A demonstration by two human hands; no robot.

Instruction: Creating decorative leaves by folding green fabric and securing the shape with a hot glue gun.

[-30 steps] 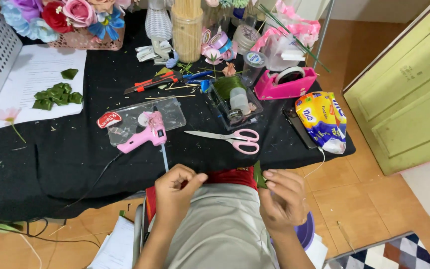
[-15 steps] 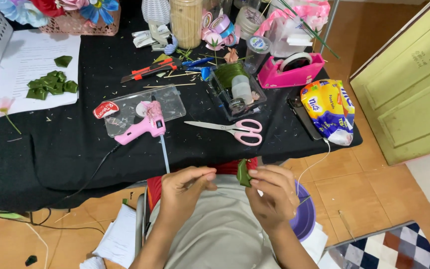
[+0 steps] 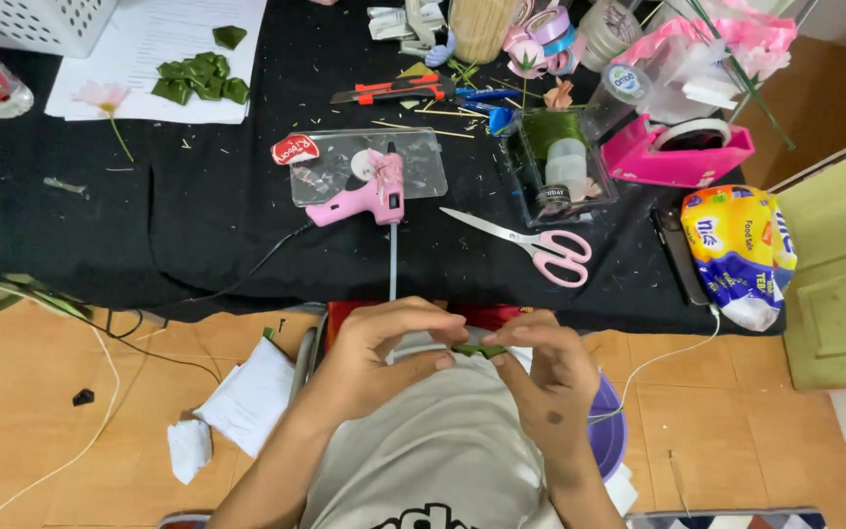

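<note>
While both hands are meeting close over the lap, the left hand point(image 3: 384, 348) and right hand point(image 3: 540, 358) are pinching a small green piece point(image 3: 480, 349) between their fingertips, holding it near the body for fine control. At twelve o'clock the glue gun point(image 3: 369, 196) is resting on a clear tray point(image 3: 413, 162); scissors point(image 3: 540, 245) are lying at one o'clock, within reach.

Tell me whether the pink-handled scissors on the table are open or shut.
Open. The pink-handled scissors lie flat on the black table cloth with the two blades spread in a narrow V, tips pointing toward the pink glue gun.
</note>
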